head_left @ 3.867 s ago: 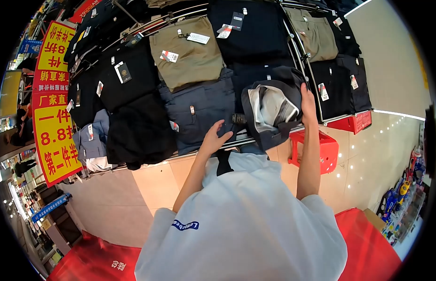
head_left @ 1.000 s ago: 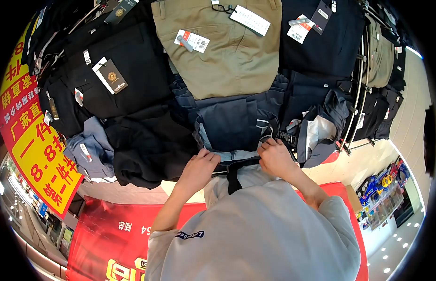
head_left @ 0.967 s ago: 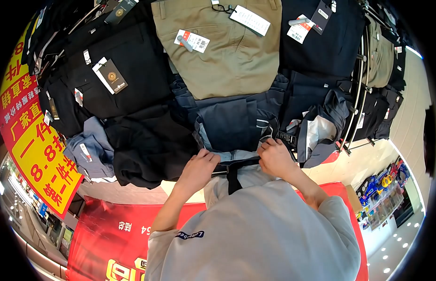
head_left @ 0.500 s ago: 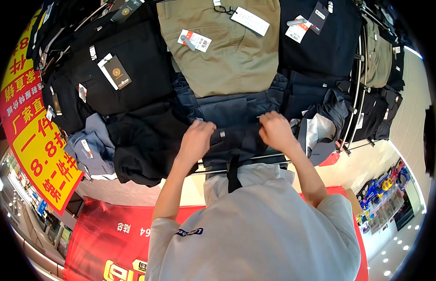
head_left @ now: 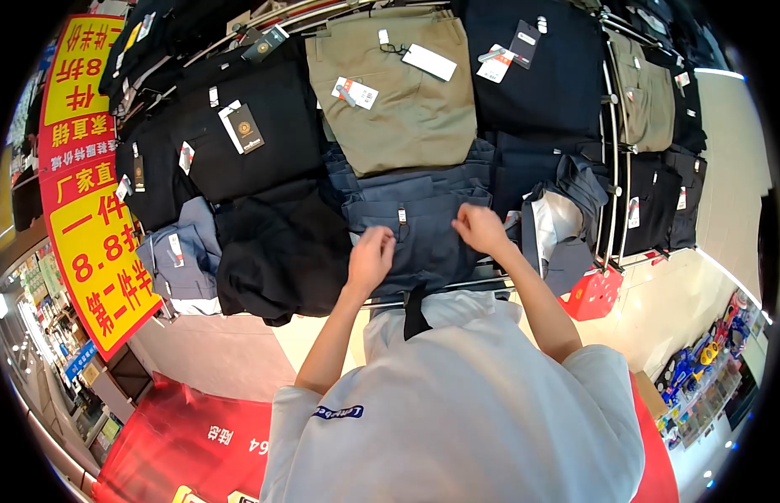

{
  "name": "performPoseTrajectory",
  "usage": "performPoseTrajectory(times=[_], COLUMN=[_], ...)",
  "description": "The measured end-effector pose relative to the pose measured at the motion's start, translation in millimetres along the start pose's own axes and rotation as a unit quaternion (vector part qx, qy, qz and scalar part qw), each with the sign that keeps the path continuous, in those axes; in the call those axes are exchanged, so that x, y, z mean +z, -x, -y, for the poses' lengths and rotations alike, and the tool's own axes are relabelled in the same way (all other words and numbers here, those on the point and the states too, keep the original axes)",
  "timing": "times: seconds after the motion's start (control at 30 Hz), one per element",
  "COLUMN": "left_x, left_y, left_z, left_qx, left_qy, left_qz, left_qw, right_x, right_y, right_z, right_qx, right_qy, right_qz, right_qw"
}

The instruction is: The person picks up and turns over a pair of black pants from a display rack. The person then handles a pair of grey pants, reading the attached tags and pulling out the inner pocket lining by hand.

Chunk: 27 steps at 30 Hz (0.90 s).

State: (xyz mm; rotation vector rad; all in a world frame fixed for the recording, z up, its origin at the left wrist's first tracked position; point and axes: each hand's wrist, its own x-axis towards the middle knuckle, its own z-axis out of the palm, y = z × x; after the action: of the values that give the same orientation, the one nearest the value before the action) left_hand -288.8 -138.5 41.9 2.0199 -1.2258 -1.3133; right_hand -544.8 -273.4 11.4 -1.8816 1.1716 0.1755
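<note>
Dark blue folded trousers (head_left: 428, 243) with a small white tag at the waistband lie in front of me on the rack. My left hand (head_left: 372, 256) is closed, its bent fingers at their left side; the fingertips are partly hidden. At the upper right edge of the waistband, my right hand (head_left: 482, 228) is closed with thumb and fingers pinching the cloth. Just beyond are more dark blue folded trousers (head_left: 423, 183), partly under khaki trousers (head_left: 398, 109) that carry paper tags.
A rumpled black garment (head_left: 281, 251) lies left of my hands, beside a grey-blue garment (head_left: 182, 251). On the right is a grey garment with white lining (head_left: 562, 214). Metal rack rails (head_left: 609, 168) run alongside. Black trousers (head_left: 252, 126) fill the upper left.
The trousers' waistband now lies flatter and farther from me. My left hand has moved nearer my body and inward; my right hand stays by the upper right edge. The view has shifted slightly.
</note>
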Motion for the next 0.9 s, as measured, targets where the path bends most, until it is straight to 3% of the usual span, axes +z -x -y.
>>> performPoseTrajectory(times=[0.03,0.07,0.23,0.33,0.4,0.47,0.57,0.6,0.67,0.77,0.87,0.9], left_x=[9,20,43,50,54,64,88,96,110,129,137,140], left_y=[9,15,23,34,45,56,69,74,82,81,79,78], left_z=[7,21,63,62,57,58,61,51,33,8,-24,-36], left_qx=[0.042,0.084,0.052,0.017,0.028,0.021,0.000,0.000,-0.006,0.036,0.065,0.080], left_qy=[-0.044,-0.089,-0.038,0.090,0.097,0.103,0.128,0.124,0.137,0.148,0.138,0.131], left_qz=[-0.005,-0.011,-0.077,-0.127,-0.156,-0.140,-0.092,-0.086,-0.056,-0.025,0.025,0.041], left_qw=[0.998,0.992,0.995,0.988,0.983,0.984,0.987,0.989,0.989,0.988,0.988,0.987], right_x=[15,33,39,11,-13,-29,-28,-25,-19,3,-18,-36], right_y=[4,8,36,80,116,156,186,191,196,186,202,216], right_z=[-12,-25,-24,-13,-18,-20,-55,-71,-105,-170,-149,-124], right_qx=[-0.022,-0.045,-0.006,-0.076,-0.027,0.068,0.283,0.312,0.325,0.274,0.094,0.103], right_qy=[-0.029,0.000,-0.151,-0.097,-0.027,0.146,0.161,0.145,0.106,0.134,-0.160,-0.334], right_qz=[0.011,-0.038,-0.112,-0.276,-0.357,-0.422,-0.301,-0.260,-0.220,-0.284,-0.393,-0.328], right_qw=[0.999,0.998,0.982,0.953,0.933,0.892,0.896,0.902,0.914,0.909,0.901,0.878])
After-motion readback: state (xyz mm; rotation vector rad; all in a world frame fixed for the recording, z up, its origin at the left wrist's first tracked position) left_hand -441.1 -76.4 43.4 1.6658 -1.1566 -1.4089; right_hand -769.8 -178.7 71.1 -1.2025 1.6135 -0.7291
